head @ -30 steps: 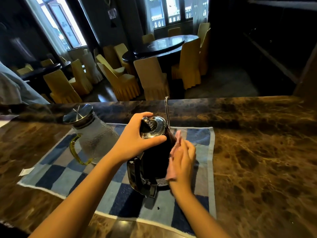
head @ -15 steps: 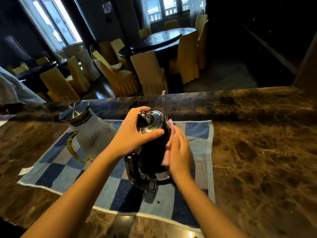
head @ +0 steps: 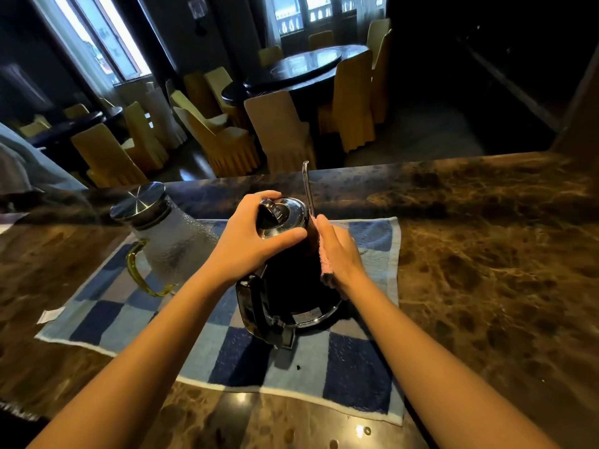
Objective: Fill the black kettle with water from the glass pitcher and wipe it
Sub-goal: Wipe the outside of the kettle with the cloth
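From here nothing can be read: the pale sticker low on the black kettle [head: 293,296] and the white tag at the checked towel's [head: 356,377] left edge are both too blurred.

— What colour was the kettle [head: 291,280]?

— Black in the body, with a shiny silver lid [head: 285,215], a thin silver spout [head: 307,186] and a silver band round the base.

— And the cloth [head: 325,264] pressed against it?

— Pale pink.

— The pitcher [head: 171,241]?

— Clear glass with a dimpled, frosted-looking texture, a yellow-green handle [head: 139,273] and a brushed silver cap [head: 137,201].

— What lay beneath them?

— A towel [head: 356,367] checked in dark blue, light blue and grey squares, edged in white. The desk [head: 486,270] was brown marble, veined in gold and dark patches.

— Behind?

— Chairs [head: 278,124] in mustard-yellow covers around dark tables [head: 301,64].
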`<state>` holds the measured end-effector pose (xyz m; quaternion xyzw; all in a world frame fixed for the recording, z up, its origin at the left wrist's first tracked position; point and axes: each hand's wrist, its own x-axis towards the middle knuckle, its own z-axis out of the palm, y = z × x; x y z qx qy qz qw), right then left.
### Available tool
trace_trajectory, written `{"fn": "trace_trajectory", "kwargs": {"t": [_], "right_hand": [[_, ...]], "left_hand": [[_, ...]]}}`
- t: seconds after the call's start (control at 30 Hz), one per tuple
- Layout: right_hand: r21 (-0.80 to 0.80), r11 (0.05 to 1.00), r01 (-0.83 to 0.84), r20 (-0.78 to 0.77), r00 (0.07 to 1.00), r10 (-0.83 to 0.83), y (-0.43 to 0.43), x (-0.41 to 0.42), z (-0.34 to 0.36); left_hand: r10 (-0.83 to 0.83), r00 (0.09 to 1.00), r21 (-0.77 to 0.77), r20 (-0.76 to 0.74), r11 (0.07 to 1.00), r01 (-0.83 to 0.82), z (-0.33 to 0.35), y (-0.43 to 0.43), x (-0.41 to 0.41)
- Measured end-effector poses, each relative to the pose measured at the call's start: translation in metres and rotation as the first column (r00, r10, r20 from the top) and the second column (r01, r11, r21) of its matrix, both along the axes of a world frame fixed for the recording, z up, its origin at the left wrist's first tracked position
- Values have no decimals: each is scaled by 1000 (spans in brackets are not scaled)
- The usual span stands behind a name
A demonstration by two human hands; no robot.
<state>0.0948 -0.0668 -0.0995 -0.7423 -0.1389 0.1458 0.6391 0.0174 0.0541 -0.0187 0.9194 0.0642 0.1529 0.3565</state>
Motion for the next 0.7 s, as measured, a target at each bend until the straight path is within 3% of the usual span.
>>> {"fn": "trace_trajectory", "kwargs": {"t": [0.2,0.47,0.63,0.7], "right_hand": [[139,981,131,11,991,-134,-4,-28,-15],[326,865,380,-216,921,-324,2,-54,-17],[331,827,455,-246,887,-390,13,-84,-20],[400,774,492,-294,868,-400,12,-100,-19]], "left_hand": [[15,1000,8,11,1000,-15,2,-3,0],[24,998,19,56,1000,-25,-3,-1,3],[24,997,-5,73,1000,-23,-4,-2,1],[23,995,-22,97,1000,-21,-4,-3,-1]]}}
